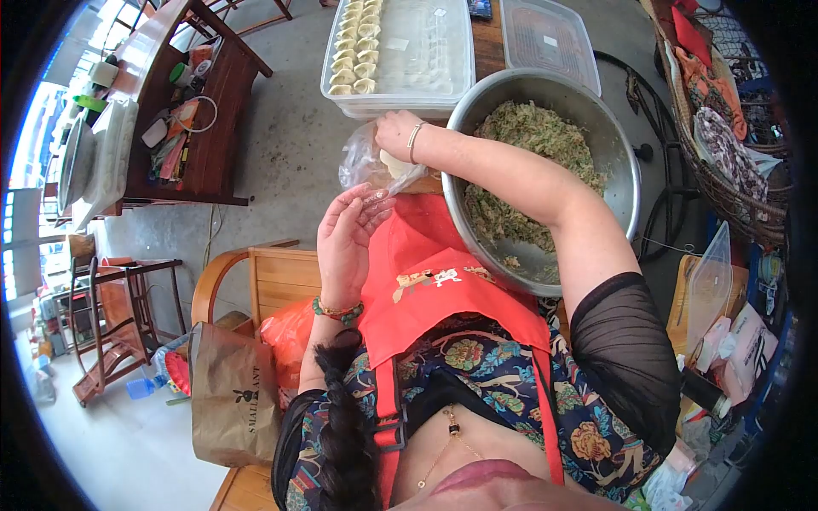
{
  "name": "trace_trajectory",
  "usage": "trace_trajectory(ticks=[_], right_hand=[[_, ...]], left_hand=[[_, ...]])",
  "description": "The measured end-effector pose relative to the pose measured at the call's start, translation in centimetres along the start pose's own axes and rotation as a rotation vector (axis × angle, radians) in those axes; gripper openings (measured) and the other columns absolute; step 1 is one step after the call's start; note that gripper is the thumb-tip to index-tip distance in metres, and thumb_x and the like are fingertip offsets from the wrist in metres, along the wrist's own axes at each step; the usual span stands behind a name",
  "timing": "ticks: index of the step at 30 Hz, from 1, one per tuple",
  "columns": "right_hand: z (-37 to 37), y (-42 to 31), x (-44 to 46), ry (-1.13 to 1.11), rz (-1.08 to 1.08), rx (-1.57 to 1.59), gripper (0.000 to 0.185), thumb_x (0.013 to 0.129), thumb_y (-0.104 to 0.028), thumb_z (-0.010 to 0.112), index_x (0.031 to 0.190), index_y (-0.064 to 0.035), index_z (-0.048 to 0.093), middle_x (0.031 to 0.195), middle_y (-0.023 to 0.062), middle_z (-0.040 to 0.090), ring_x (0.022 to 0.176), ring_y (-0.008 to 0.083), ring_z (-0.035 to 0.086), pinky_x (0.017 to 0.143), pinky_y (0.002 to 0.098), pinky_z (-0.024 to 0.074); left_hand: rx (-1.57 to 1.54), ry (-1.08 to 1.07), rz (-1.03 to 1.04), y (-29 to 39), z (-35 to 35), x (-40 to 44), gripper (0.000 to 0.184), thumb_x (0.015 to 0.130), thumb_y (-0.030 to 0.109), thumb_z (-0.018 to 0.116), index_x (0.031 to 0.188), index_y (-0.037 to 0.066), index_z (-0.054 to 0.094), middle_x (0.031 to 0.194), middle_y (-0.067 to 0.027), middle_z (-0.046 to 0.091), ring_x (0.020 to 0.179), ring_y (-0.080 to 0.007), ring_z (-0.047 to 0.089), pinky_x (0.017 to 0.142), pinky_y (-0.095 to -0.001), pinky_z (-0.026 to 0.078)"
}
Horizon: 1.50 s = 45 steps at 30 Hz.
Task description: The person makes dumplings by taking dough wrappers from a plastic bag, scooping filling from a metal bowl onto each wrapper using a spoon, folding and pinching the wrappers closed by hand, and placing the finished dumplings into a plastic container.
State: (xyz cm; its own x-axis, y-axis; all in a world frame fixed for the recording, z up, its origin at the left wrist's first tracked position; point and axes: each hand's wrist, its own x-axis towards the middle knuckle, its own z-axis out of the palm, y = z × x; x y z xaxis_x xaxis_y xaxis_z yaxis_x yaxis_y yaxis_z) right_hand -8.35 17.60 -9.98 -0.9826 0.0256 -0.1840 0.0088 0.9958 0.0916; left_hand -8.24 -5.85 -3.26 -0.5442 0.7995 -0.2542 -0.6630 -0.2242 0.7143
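Observation:
My right hand (399, 134), with a silver bangle at the wrist, reaches across the metal bowl. Its fingers are curled at the upper edge of a clear plastic bag (358, 157); the fingertips are partly hidden. Pale round dough wrappers (396, 165) show inside the bag, just below that hand. My left hand (345, 234) is held palm up beside the bag, fingers loosely bent and apart, with white flour on them. Minced green-flecked filling (532, 157) lies in the large metal bowl (629, 183) to the right. Beyond the bag, folded dumplings (365, 56) stand in rows in a clear plastic tray (460, 60).
A clear lid (554, 43) lies behind the bowl. At the left are a wooden bench (281, 277), a brown paper bag (230, 396) and a dark wooden cabinet (217, 102). A wicker basket (741, 183) holding cloths stands at the right, near a black hose (656, 196).

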Motion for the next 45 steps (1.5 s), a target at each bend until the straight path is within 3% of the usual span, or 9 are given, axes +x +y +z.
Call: trace_trajectory(ticks=[7, 20, 22, 25, 35, 41, 43, 45], right_hand=[[0.3, 0.9, 1.4, -0.132, 0.094, 0.193, 0.021, 0.083, -0.012, 0.057, 0.093, -0.0035, 0.073, 0.1, 0.0181, 0.071, 0.096, 0.0316, 0.069, 0.082, 0.0413, 0.0551], [-0.5, 0.8, 1.8, -0.202, 0.196, 0.234, 0.024, 0.084, -0.011, 0.057, 0.101, -0.0042, 0.073, 0.106, 0.0188, 0.07, 0.1, 0.0319, 0.068, 0.084, 0.0406, 0.0548], [-1.1, 0.6, 1.7, -0.287, 0.244, 0.27, 0.031, 0.083, -0.013, 0.063, 0.112, -0.0035, 0.07, 0.118, 0.0168, 0.067, 0.109, 0.0294, 0.065, 0.091, 0.038, 0.0525], [-1.4, 0.5, 1.4, -0.275, 0.261, 0.282, 0.032, 0.083, -0.015, 0.064, 0.113, -0.004, 0.07, 0.12, 0.0162, 0.066, 0.11, 0.0289, 0.065, 0.092, 0.0376, 0.052], [-2.0, 0.3, 0.8, -0.285, 0.27, 0.238, 0.03, 0.085, -0.015, 0.061, 0.112, -0.0049, 0.071, 0.119, 0.0156, 0.067, 0.111, 0.0281, 0.064, 0.092, 0.0376, 0.0519], [-3.1, 0.0, -1.4, -0.182, 0.236, 0.186, 0.032, 0.082, -0.015, 0.061, 0.111, -0.0047, 0.07, 0.119, 0.0163, 0.066, 0.111, 0.0293, 0.064, 0.092, 0.0385, 0.0515], [-3.2, 0.4, -1.3, -0.178, 0.193, 0.268, 0.026, 0.077, -0.014, 0.062, 0.098, -0.0029, 0.073, 0.103, 0.021, 0.069, 0.099, 0.0342, 0.067, 0.087, 0.0435, 0.0531], [-3.6, 0.4, -1.1, -0.239, 0.192, 0.3, 0.027, 0.077, -0.014, 0.061, 0.099, -0.0026, 0.072, 0.103, 0.0207, 0.069, 0.1, 0.0347, 0.067, 0.086, 0.0434, 0.0531]], left_hand=[[-0.005, -0.001, -0.012, -0.1, 0.1, -0.1, 0.026, 0.1, 0.008, 0.043, 0.12, -0.005, 0.053, 0.114, -0.0184, 0.063, 0.105, -0.0286, 0.064, 0.092, -0.0374, 0.053], [-0.004, -0.002, -0.013, -0.2, 0.2, -0.2, 0.025, 0.1, 0.009, 0.044, 0.12, -0.005, 0.052, 0.114, -0.018, 0.063, 0.105, -0.0284, 0.064, 0.092, -0.0373, 0.053], [-0.006, 0.003, -0.015, -0.3, 0.2, -0.2, 0.025, 0.1, 0.009, 0.044, 0.12, -0.005, 0.052, 0.114, -0.0177, 0.063, 0.105, -0.0284, 0.064, 0.092, -0.0372, 0.053], [-0.015, -0.008, -0.012, -0.4, 0.2, -0.2, 0.025, 0.1, 0.009, 0.044, 0.12, -0.005, 0.052, 0.114, -0.0174, 0.063, 0.105, -0.0284, 0.064, 0.092, -0.0371, 0.053], [-0.014, -0.011, -0.004, -0.4, 0.1, -0.3, 0.025, 0.1, 0.009, 0.045, 0.119, -0.005, 0.053, 0.113, -0.0168, 0.063, 0.105, -0.0285, 0.064, 0.092, -0.0373, 0.053], [-0.008, 0.014, -0.002, -0.4, 0.1, -0.4, 0.025, 0.1, 0.009, 0.045, 0.119, -0.005, 0.053, 0.113, -0.0165, 0.063, 0.105, -0.0286, 0.065, 0.092, -0.0375, 0.053], [-0.02, 0.001, -0.011, -0.5, 0.0, -0.4, 0.025, 0.1, 0.009, 0.045, 0.119, -0.005, 0.054, 0.113, -0.0164, 0.063, 0.104, -0.0286, 0.065, 0.091, -0.0376, 0.053], [-0.02, 0.004, -0.012, -0.6, 0.0, -0.4, 0.026, 0.099, 0.009, 0.045, 0.12, -0.005, 0.053, 0.114, -0.0194, 0.063, 0.105, -0.0305, 0.064, 0.092, -0.0387, 0.053]])
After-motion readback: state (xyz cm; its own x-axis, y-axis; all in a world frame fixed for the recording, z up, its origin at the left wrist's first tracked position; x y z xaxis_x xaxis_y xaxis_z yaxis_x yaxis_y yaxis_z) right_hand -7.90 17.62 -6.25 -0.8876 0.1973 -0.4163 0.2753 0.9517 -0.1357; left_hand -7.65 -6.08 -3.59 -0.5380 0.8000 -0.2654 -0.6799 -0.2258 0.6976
